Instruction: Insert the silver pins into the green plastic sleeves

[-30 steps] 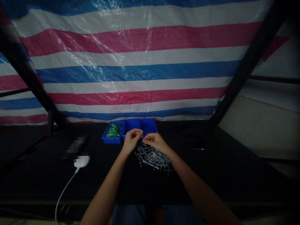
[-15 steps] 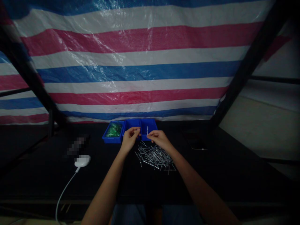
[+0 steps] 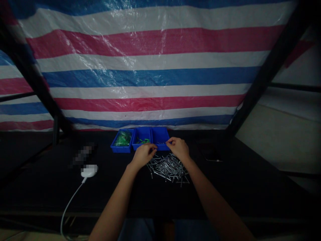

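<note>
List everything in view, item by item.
plastic bins: three, blue, in a row at the table's far side
green items: a heap, green, in the left bin
small green pieces: a few, green, in the middle bin
metal rivets: many, silver, loose pile on the table, nearer than the bins
oval device: one, white, left of the hands
cable: one, white, running from the oval device toward the near edge
blurred object: one, colour unclear, beyond the oval device
flat device: one, dark, right of the rivets
striped tarpaulin: one, blue, white and pink, beyond the table
frame beams: two, black, either side of the tarpaulin
table: one, black, under everything
left hand: one, at the middle bin's near rim
right hand: one, at the right bin's near corner
</note>
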`<action>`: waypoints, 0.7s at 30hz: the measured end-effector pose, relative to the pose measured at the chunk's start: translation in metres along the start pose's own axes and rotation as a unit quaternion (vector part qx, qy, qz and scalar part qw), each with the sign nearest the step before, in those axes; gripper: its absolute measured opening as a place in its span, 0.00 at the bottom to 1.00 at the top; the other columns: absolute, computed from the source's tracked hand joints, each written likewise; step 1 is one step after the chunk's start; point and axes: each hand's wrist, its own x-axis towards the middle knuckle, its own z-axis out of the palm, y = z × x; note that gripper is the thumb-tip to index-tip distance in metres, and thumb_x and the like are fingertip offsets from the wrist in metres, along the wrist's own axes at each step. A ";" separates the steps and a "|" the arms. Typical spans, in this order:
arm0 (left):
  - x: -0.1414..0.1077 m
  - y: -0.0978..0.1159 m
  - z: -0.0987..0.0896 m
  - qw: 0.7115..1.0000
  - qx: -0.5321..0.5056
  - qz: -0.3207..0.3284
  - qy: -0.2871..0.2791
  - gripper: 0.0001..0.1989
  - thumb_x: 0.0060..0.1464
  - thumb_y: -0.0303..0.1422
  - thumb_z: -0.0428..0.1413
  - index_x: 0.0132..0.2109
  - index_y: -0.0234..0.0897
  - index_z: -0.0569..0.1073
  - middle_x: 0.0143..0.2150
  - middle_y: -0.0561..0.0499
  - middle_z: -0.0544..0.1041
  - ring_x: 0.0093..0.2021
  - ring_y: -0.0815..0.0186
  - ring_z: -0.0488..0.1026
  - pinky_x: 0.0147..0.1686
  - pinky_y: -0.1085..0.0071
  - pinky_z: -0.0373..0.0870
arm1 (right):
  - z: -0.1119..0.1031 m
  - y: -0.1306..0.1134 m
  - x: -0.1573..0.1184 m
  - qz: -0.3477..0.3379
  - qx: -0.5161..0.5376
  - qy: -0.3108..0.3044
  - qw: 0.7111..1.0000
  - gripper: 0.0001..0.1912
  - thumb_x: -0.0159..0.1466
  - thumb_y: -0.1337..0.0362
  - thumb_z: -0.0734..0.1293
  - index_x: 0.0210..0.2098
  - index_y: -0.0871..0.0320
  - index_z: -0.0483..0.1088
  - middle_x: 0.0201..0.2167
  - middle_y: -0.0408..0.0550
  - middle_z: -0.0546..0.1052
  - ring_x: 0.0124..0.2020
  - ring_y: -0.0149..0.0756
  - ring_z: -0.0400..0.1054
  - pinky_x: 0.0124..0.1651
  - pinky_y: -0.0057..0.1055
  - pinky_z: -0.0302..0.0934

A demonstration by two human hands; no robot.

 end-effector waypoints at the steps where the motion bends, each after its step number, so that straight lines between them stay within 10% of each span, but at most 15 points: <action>1: -0.001 0.000 0.001 1.000 0.016 0.003 -0.014 0.09 0.54 0.33 0.51 0.39 0.39 0.75 0.37 0.49 0.76 0.32 0.65 0.71 0.33 0.72 0.64 | 0.001 0.001 0.000 -0.001 0.007 -0.001 1.000 0.08 0.54 0.58 0.65 0.27 0.53 0.74 0.18 0.42 0.74 0.21 0.32 0.67 0.22 0.25 0.48; 21: -0.005 -0.003 0.002 0.991 0.103 -0.008 -0.085 0.06 0.49 0.32 0.54 0.35 0.38 0.74 0.33 0.49 0.75 0.32 0.63 0.72 0.32 0.71 0.64 | 0.003 0.000 0.002 -0.070 0.092 -0.008 0.993 0.12 0.57 0.55 0.62 0.27 0.56 0.72 0.13 0.40 0.68 0.16 0.30 0.62 0.22 0.25 0.51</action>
